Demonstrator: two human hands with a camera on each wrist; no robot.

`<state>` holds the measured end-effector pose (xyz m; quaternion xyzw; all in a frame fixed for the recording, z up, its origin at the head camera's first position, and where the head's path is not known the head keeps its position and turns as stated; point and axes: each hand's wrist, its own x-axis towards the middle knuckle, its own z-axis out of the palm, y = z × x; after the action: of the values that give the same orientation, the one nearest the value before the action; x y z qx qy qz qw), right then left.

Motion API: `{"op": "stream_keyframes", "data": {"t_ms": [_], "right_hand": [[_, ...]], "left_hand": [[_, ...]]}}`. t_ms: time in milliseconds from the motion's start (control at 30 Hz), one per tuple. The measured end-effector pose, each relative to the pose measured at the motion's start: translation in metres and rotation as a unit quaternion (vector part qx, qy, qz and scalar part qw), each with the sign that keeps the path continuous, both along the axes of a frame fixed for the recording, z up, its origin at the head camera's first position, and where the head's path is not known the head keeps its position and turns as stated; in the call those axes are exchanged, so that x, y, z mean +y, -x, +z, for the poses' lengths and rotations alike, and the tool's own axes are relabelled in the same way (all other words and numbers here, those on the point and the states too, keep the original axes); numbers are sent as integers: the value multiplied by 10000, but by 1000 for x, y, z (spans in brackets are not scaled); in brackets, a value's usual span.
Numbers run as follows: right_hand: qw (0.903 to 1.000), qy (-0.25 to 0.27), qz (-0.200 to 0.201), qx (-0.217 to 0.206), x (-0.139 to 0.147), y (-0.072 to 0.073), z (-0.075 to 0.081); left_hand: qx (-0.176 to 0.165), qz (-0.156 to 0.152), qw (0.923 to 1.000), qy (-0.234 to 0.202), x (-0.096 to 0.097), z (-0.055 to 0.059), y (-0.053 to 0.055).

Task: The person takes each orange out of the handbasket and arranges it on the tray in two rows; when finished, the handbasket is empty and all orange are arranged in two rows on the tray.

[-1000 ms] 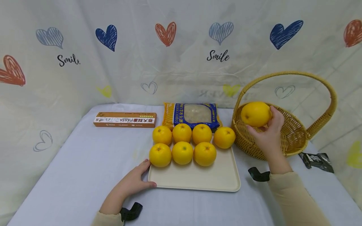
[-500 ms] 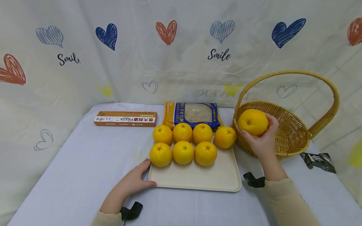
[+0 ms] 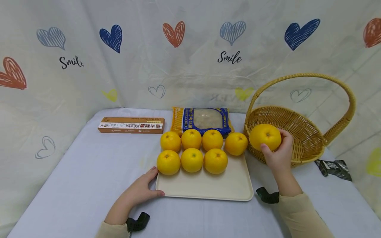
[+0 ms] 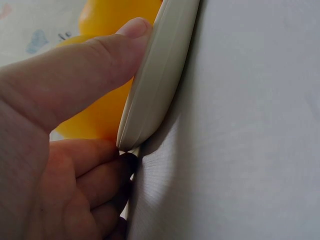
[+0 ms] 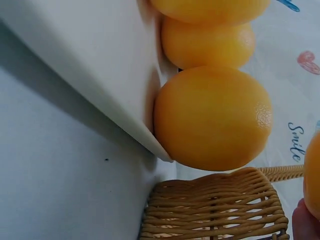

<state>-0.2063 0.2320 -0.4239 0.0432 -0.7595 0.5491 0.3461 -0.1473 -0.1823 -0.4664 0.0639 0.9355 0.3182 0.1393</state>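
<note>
In the head view, my right hand [image 3: 279, 153] holds an orange [image 3: 265, 137] above the near left rim of the wicker basket [image 3: 309, 145]. The thumb lies on the near side of the fruit. My left hand [image 3: 139, 190] grips the front left corner of the cream tray [image 3: 205, 191]. Seen from the left wrist, the thumb [image 4: 95, 65] presses on the tray rim [image 4: 162, 75] and the other fingers curl beside its lower edge. Several oranges [image 3: 191, 160] sit on the tray in two rows, the back one longer. The right wrist view catches only a sliver of the held orange [image 5: 314, 175].
Behind the tray lies a blue and yellow pasta bag [image 3: 205, 120]. A long brown pasta box [image 3: 131, 125] rests at the back left. Right of the basket is a small black wrapped packet [image 3: 333, 169]. The basket's tall handle [image 3: 303, 76] arches over it.
My right hand has brought the orange nearer and slightly left, from over the basket to its near left rim, and the orange has turned. The left hand stays at the tray.
</note>
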Motion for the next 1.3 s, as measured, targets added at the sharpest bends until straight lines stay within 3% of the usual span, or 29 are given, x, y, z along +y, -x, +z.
{"op": "stream_keyframes", "data": {"t_ms": [200,367,467,633,867,1100,1300], "right_hand": [[9986,-383,341,-109,2,-6,-7],[9918,-983,643,506,1,-9,-6],[9865,-899,1176,699,0,-12,-4],[9799,-869,1792,-74,-3,-19,-3],[9657,-1612,1551,-1319,-7,-24,-4],[9420,-2213,1780,-1787,-8,-23,0],[9236,-2310,2129,-2198,-7,-19,0]], "left_hand": [[-3,-32,10000,26,1,-2,0],[-38,-14,10000,33,1,-3,0],[-38,-16,10000,59,1,-3,0],[-60,-23,10000,65,2,-1,0],[-78,-15,10000,53,2,0,0],[-43,-13,9999,111,-1,-2,3],[-84,-4,9999,141,-2,-5,4]]}}
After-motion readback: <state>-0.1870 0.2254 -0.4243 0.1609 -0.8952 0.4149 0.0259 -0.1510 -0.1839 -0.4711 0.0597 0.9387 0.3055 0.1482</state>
